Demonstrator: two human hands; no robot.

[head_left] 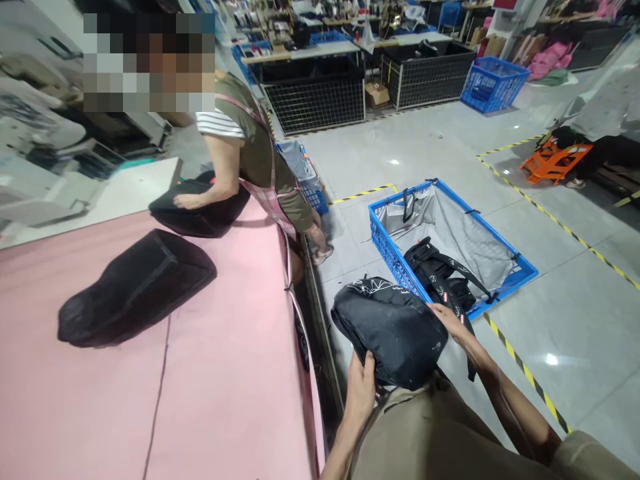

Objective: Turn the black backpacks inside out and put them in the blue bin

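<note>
A black backpack (393, 327) with a white line print rests on my lap, beside the pink table (220, 373). My left hand (361, 390) grips its near lower edge. My right hand (453, 323) holds its far right side, where black straps hang down. Right behind it a blue crate (505, 250) with a grey liner stands on the floor, holding another black bag (440, 270) with straps.
Two more black bags (137, 287) lie on the pink table; a co-worker's hand (187, 199) rests on the farther one (200, 213). Yellow-black tape lines cross the grey floor. Wire cages, a blue basket (493, 83) and an orange crate (553, 160) stand farther off.
</note>
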